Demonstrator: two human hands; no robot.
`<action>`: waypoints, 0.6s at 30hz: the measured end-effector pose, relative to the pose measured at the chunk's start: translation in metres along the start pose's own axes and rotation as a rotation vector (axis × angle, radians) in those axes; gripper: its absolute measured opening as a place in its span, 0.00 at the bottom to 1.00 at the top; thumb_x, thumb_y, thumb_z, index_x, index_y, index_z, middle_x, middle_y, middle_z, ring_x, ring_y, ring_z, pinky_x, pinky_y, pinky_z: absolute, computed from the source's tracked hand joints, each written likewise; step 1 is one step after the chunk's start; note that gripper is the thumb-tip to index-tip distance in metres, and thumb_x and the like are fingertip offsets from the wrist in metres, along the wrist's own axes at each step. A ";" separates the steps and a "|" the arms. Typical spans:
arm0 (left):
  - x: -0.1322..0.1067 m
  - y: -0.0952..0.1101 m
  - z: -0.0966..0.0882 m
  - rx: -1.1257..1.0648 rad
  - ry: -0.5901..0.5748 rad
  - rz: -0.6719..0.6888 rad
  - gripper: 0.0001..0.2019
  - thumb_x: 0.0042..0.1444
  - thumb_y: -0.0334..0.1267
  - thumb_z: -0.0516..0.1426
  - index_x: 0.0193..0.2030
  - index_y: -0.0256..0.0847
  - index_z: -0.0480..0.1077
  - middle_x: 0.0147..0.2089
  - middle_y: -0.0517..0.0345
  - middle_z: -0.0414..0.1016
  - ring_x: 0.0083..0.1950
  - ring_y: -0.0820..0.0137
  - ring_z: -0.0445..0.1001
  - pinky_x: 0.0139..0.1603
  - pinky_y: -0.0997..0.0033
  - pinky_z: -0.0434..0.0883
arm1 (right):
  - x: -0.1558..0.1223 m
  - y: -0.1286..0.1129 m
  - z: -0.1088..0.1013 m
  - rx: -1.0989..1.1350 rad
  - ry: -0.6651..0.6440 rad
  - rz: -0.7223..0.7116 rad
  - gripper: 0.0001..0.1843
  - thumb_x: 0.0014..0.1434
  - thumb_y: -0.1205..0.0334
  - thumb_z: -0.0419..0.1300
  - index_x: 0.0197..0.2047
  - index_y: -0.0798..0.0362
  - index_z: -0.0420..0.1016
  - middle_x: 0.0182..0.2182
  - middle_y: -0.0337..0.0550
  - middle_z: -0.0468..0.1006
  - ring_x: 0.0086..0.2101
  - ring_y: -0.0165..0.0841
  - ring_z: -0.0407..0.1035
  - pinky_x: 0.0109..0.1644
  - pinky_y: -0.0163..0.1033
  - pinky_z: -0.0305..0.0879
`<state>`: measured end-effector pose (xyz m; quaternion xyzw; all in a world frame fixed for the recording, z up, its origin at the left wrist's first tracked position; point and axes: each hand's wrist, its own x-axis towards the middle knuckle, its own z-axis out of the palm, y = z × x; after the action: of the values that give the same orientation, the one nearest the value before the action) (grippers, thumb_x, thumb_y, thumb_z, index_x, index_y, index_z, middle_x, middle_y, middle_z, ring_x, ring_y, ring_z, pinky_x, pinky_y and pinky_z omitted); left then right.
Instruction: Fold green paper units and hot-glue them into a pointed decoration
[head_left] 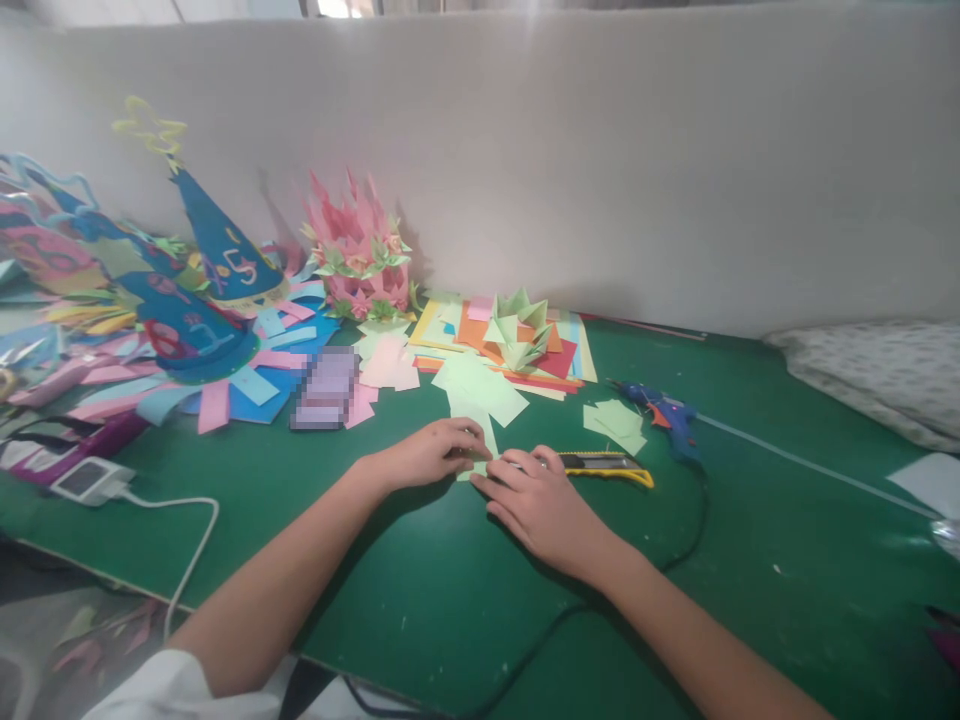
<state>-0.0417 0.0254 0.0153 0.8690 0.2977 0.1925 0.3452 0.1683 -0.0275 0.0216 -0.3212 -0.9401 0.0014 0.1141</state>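
Both my hands rest on the green table (pixel 420 590), pressing a small light green paper piece (pixel 481 443) between them. My left hand (pixel 433 452) has its fingers curled and pinched on the paper's left edge. My right hand (pixel 536 497) lies over the paper's right side with fingers bent down on it. More light green paper squares (pixel 480 388) lie just beyond my hands. A yellow and black utility knife (pixel 606 466) lies right beside my right hand.
A blue glue gun (pixel 667 415) with a black cord lies right of the knife. Coloured paper sheets with a green folded flower (pixel 517 335), a pink paper flower (pixel 360 255), blue cone hats (pixel 221 250) and a white charger (pixel 90 480) fill the left. White wall behind.
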 end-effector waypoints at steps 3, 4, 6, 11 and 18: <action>0.000 -0.001 0.001 -0.003 -0.001 -0.009 0.12 0.58 0.29 0.52 0.46 0.40 0.72 0.47 0.53 0.69 0.46 0.71 0.70 0.49 0.72 0.66 | -0.010 0.004 -0.001 -0.015 0.045 0.048 0.13 0.65 0.61 0.49 0.48 0.49 0.72 0.45 0.43 0.75 0.47 0.37 0.62 0.49 0.46 0.48; 0.000 -0.002 0.001 -0.006 -0.003 -0.012 0.12 0.58 0.29 0.52 0.47 0.41 0.72 0.47 0.53 0.69 0.46 0.71 0.70 0.48 0.72 0.66 | -0.012 0.005 -0.001 -0.020 0.059 0.059 0.13 0.65 0.61 0.50 0.48 0.49 0.72 0.46 0.43 0.75 0.47 0.37 0.62 0.49 0.46 0.48; -0.001 -0.002 0.001 -0.011 -0.004 -0.015 0.13 0.58 0.29 0.52 0.47 0.41 0.72 0.47 0.53 0.69 0.46 0.71 0.70 0.47 0.72 0.67 | -0.014 0.006 -0.002 -0.026 0.071 0.071 0.13 0.65 0.62 0.50 0.47 0.49 0.73 0.46 0.44 0.75 0.47 0.37 0.62 0.48 0.46 0.48; -0.001 -0.002 0.001 -0.026 -0.011 -0.020 0.13 0.57 0.28 0.53 0.47 0.41 0.72 0.48 0.53 0.68 0.47 0.71 0.69 0.48 0.71 0.67 | -0.019 0.014 -0.011 -0.001 0.097 0.152 0.13 0.65 0.62 0.48 0.42 0.48 0.75 0.45 0.43 0.75 0.47 0.37 0.63 0.49 0.47 0.49; -0.003 0.002 -0.001 -0.030 -0.003 -0.067 0.09 0.58 0.30 0.52 0.43 0.40 0.70 0.48 0.52 0.65 0.45 0.70 0.68 0.46 0.71 0.68 | -0.055 0.054 -0.010 -0.040 0.116 0.343 0.15 0.64 0.61 0.49 0.50 0.47 0.72 0.46 0.45 0.74 0.47 0.39 0.66 0.48 0.47 0.56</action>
<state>-0.0434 0.0226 0.0169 0.8537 0.3230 0.1839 0.3648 0.2452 -0.0187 0.0153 -0.4784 -0.8633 -0.0164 0.1600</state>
